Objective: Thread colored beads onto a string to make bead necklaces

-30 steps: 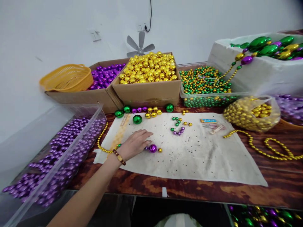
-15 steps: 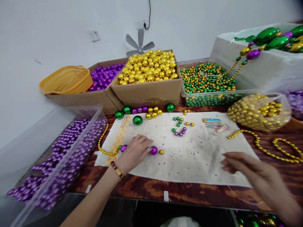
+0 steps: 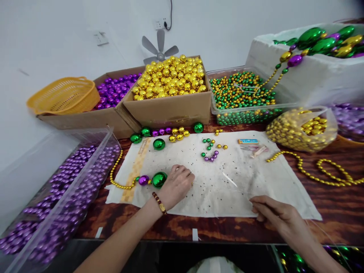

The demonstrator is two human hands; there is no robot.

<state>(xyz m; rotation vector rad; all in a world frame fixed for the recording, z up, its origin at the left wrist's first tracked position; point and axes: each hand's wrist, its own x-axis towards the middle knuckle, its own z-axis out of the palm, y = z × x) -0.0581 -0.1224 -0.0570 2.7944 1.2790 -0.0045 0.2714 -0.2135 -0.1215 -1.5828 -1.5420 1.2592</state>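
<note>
A bead string starts as small gold beads (image 3: 123,186) at the cloth's left edge and continues through a purple bead (image 3: 143,180) and a big green bead (image 3: 159,179). My left hand (image 3: 178,186) is closed over the string just right of the green bead, and its fingers hide the beads beneath. A fine pale thread (image 3: 222,188) stretches from there to my right hand (image 3: 270,211), whose thumb and fingers pinch it low over the cloth's right side. Small green beads (image 3: 209,144) and small purple beads (image 3: 211,156) lie loose behind.
A white cloth (image 3: 182,155) covers the tabletop's middle. Behind stand a box of gold balls (image 3: 170,113), a clear bin (image 3: 241,110) and a white foam box (image 3: 298,76). A clear container (image 3: 68,201) flanks the left, a bag of gold beads (image 3: 284,131) the right. A lighter (image 3: 248,141) lies on the cloth.
My left hand has slid right along the string, uncovering the big green bead and covering the purple and gold ones. My right hand has moved slightly left. A short white strip now shows on the cloth.
</note>
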